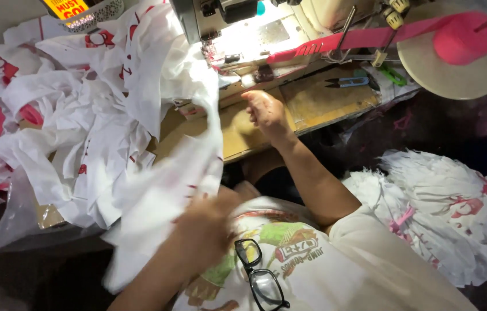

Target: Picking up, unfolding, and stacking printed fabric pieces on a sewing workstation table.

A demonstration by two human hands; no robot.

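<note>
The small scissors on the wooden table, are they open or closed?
Closed. The scissors lie flat on the wooden table with the dark blades together in a single point, beyond the right hand.

The right hand (263, 112) hovers half-curled over the wooden table (318, 103), just in front of the sewing machine (238, 26). The left hand (206, 224), blurred, grips a white cloth (166, 196) that trails toward the machine. A cloth heap (76, 121) lies left of the machine; pink tape (364, 37) runs rightward to its spool (463, 37).
</note>
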